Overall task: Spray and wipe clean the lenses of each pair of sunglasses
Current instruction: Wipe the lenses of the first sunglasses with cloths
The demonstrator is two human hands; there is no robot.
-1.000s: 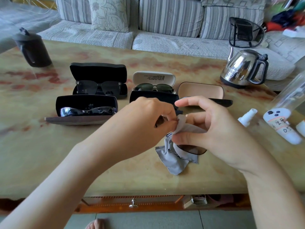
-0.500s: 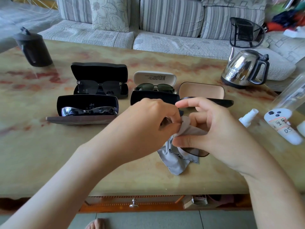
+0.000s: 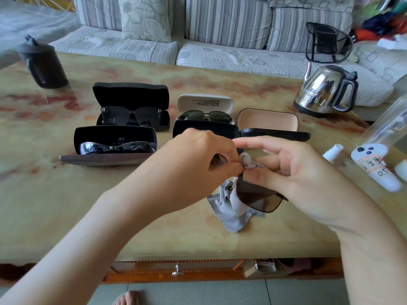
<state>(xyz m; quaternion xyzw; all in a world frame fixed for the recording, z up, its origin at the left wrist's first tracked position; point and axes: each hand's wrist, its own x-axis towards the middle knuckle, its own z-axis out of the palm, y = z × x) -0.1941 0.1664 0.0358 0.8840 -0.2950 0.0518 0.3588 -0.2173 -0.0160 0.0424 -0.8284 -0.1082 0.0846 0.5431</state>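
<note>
Marbled in green and rust, the low table (image 3: 66, 205) stands before a striped sofa (image 3: 220, 25), and the work goes on just above its near middle. The brown-lensed sunglasses (image 3: 262, 199) are held there in both hands. The left hand (image 3: 193, 159) pinches one end of the frame. The right hand (image 3: 293, 172) pinches the grey cloth (image 3: 229, 212) against the upper edge of the lens, thumb in front and fingers behind.

A second ago the cloth covered most of that lens. Now it is bunched up at the top by the bridge, its tail hangs to the table, and far more brown lens shows bare. I judge that the wipe of this lens is nearly done, and the other lens or the next pair is due.

Five cases stand open behind:
- The back-left black case (image 3: 130, 93) holds dark sunglasses (image 3: 132, 115).
- The front-left black case (image 3: 114, 134) holds mirrored sunglasses (image 3: 116, 148).
- The white case (image 3: 204, 103) holds green-lensed sunglasses (image 3: 204, 116).
- The middle black case (image 3: 204, 128) is partly behind the hands, so its contents cannot be told.
- The tan-lined case (image 3: 267, 119) shows no glasses, and is likely this pair's own.

A small white spray bottle (image 3: 332, 151) lies just right of the right hand.
</note>
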